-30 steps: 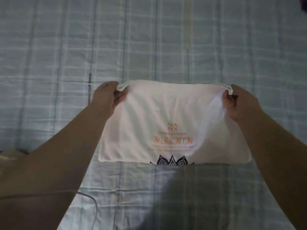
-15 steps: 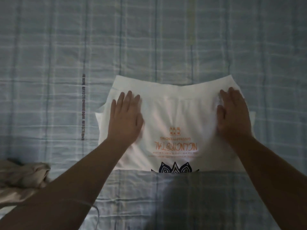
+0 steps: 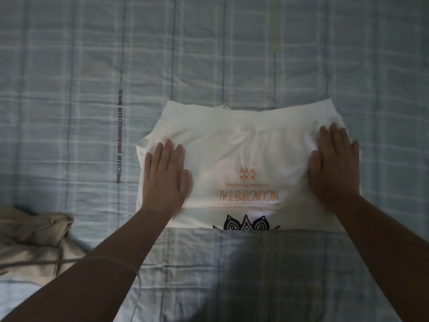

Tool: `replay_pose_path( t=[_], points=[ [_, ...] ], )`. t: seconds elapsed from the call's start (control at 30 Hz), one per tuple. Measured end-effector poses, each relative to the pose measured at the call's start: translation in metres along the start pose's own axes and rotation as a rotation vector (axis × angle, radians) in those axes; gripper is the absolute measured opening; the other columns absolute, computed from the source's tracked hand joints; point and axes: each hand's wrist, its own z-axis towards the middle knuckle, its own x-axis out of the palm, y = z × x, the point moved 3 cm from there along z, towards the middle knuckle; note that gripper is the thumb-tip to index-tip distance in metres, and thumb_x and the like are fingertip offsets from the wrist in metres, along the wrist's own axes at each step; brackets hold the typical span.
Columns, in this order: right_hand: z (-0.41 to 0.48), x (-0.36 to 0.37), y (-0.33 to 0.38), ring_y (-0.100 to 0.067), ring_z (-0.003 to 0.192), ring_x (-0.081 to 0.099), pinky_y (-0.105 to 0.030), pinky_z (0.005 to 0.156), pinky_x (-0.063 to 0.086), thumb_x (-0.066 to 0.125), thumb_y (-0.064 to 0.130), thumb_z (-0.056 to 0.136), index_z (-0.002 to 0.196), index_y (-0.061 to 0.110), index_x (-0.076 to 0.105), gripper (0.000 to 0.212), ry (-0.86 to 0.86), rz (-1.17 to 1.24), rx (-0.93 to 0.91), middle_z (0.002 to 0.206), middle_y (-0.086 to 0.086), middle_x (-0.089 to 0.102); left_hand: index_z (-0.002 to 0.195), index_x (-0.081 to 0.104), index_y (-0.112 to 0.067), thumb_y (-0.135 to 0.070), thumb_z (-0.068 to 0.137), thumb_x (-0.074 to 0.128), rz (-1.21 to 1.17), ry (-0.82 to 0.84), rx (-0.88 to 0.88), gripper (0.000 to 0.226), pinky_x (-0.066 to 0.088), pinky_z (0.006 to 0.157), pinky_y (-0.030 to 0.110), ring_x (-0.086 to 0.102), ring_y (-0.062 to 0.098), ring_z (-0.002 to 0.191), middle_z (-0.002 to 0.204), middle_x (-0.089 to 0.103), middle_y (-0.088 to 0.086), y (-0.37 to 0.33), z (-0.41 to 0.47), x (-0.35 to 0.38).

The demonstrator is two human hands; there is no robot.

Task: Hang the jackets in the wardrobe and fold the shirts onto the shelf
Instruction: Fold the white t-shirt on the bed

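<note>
A white shirt [image 3: 246,149] with orange lettering and a dark blue pattern lies folded into a rectangle on the bed, in the middle of the head view. My left hand [image 3: 166,180] lies flat on its left part, fingers straight and pointing away from me. My right hand [image 3: 334,163] lies flat on its right part in the same way. Both palms press down on the cloth and neither grips it.
The bed is covered by a pale blue checked sheet [image 3: 209,54] with a printed text strip [image 3: 119,135] left of the shirt. A crumpled beige garment [image 3: 32,238] lies at the lower left edge. A thin cord [image 3: 137,289] hangs near my left forearm.
One second ago both hands pinched the shirt's far corners and held the edge up. They laid it down, and now rest flat on it, having slid slightly outwards.
</note>
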Motion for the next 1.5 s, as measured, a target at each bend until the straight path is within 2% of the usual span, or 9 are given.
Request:
replay_pose_path(
  t=[0.13, 0.3, 0.53, 0.73, 0.83, 0.97, 1.1, 1.23, 1.5],
  points=[
    [-0.056, -0.009, 0.0, -0.037, 0.147, 0.023, -0.05, 0.122, 0.011, 0.033, 0.027, 0.098, 0.15, 0.003, 0.032, 0.058, -0.074, 0.081, -0.101, 0.157, -0.021, 0.029, 0.153, 0.03, -0.009, -0.034, 0.098, 0.031, 0.031, -0.031, 0.069, 0.06, 0.012, 0.122, 0.052, 0.011, 0.029, 0.152, 0.161, 0.023, 0.016, 0.006, -0.035, -0.005],
    [-0.104, 0.022, -0.03, -0.038, 0.146, 0.025, -0.054, 0.119, 0.019, 0.034, 0.031, 0.096, 0.151, 0.0, 0.031, 0.063, 0.008, 0.063, -0.041, 0.157, -0.022, 0.028, 0.153, 0.029, -0.008, -0.037, 0.098, 0.032, 0.08, 0.008, 0.074, 0.063, 0.017, 0.121, 0.053, 0.011, 0.03, 0.152, 0.161, 0.02, 0.019, 0.019, -0.058, 0.016],
    [-0.109, 0.037, -0.05, -0.038, 0.143, 0.031, -0.054, 0.117, 0.025, 0.037, 0.027, 0.094, 0.148, -0.001, 0.036, 0.061, -0.059, 0.143, -0.072, 0.155, -0.023, 0.033, 0.149, 0.04, -0.008, -0.035, 0.095, 0.035, 0.1, -0.065, 0.147, 0.061, 0.022, 0.118, 0.057, 0.021, 0.035, 0.149, 0.159, 0.027, 0.019, 0.033, -0.057, 0.029],
    [-0.105, 0.036, -0.047, -0.038, 0.142, 0.033, -0.052, 0.117, 0.026, 0.036, 0.028, 0.093, 0.147, -0.002, 0.037, 0.062, -0.029, 0.117, -0.075, 0.153, -0.024, 0.036, 0.15, 0.038, -0.011, -0.038, 0.095, 0.033, 0.138, 0.018, 0.106, 0.062, 0.019, 0.119, 0.054, 0.02, 0.035, 0.149, 0.16, 0.026, 0.017, 0.028, -0.056, 0.027],
    [-0.101, 0.019, -0.039, -0.037, 0.14, 0.036, -0.051, 0.117, 0.027, 0.041, 0.025, 0.087, 0.143, -0.001, 0.042, 0.062, -0.058, 0.135, -0.041, 0.15, -0.024, 0.039, 0.151, 0.035, -0.013, -0.041, 0.094, 0.036, 0.162, 0.036, 0.053, 0.064, 0.013, 0.121, 0.053, 0.016, 0.032, 0.15, 0.161, 0.025, 0.016, 0.015, -0.059, 0.013],
    [-0.071, -0.007, -0.01, -0.037, 0.146, 0.025, -0.051, 0.119, 0.022, 0.042, 0.024, 0.089, 0.148, 0.006, 0.036, 0.062, -0.057, 0.096, -0.097, 0.157, -0.021, 0.029, 0.154, 0.028, -0.016, -0.044, 0.097, 0.031, 0.204, 0.016, 0.121, 0.064, 0.012, 0.12, 0.057, 0.012, 0.033, 0.151, 0.162, 0.021, 0.015, -0.025, -0.038, -0.001],
    [-0.031, 0.007, 0.026, -0.029, 0.152, 0.005, -0.057, 0.12, 0.01, 0.024, 0.05, 0.096, 0.156, 0.028, 0.011, 0.065, 0.122, -0.118, -0.107, 0.165, -0.006, 0.006, 0.158, 0.013, -0.027, -0.06, 0.097, 0.024, 0.293, 0.116, 0.229, 0.069, 0.009, 0.116, 0.066, 0.002, 0.035, 0.152, 0.165, 0.007, 0.01, -0.076, 0.005, 0.015],
    [-0.012, 0.031, 0.03, -0.024, 0.152, -0.008, -0.061, 0.118, 0.002, 0.011, 0.061, 0.095, 0.156, 0.037, 0.0, 0.066, 0.21, -0.209, -0.076, 0.166, 0.004, -0.005, 0.155, -0.004, -0.038, -0.072, 0.092, 0.009, 0.298, 0.174, 0.105, 0.074, -0.001, 0.113, 0.07, -0.014, 0.035, 0.15, 0.166, -0.01, -0.002, -0.093, 0.031, 0.04],
    [-0.008, 0.042, 0.029, -0.025, 0.152, -0.01, -0.062, 0.117, -0.001, 0.01, 0.062, 0.095, 0.155, 0.037, -0.001, 0.066, 0.203, -0.199, -0.045, 0.166, 0.005, -0.006, 0.154, -0.009, -0.04, -0.072, 0.091, 0.005, 0.315, 0.169, 0.015, 0.072, -0.002, 0.111, 0.071, -0.017, 0.034, 0.15, 0.165, -0.014, -0.004, -0.098, 0.036, 0.05]
  ],
)
